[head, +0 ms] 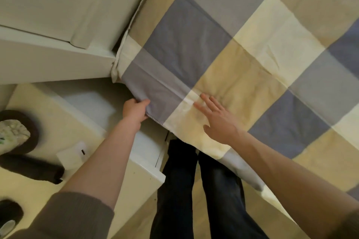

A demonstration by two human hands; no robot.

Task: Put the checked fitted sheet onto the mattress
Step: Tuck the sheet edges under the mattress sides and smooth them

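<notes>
Two hands work at the near left corner of the bed, but the far left comes first. A dark round dish (32,128) sits at the frame's edge with a pale crumpled lump (13,132) on it. Just below lies a dark roll (31,169), and beside that a small white box (72,154). All of them rest on a pale bedside surface (58,114). Above it runs a white furniture panel (48,60), which meets the bed's corner.

A grey-brown sleeve (68,217) leads up the bare forearm to the left hand (135,110). This hand grips the corner of the checked fitted sheet (252,44), with the thumb on top of a blue-grey square and the fingers curled under the edge. The sheet's stitched hem (154,119) shows just beside the wrist.

Dark trousers (178,180) stand below, close against the bed's side.

Further right, the right hand (217,120) lies flat on the sheet, with its fingers straight and spread and the palm down. It covers a cream and tan patch near a raised fold.

The sheet is patterned in blue-grey, tan and cream squares. It is spread across the whole top of the bed, running up and to the right, and it drapes over the near edge. It lies mostly smooth, with a few creases near the middle. The mattress is hidden beneath the sheet.
</notes>
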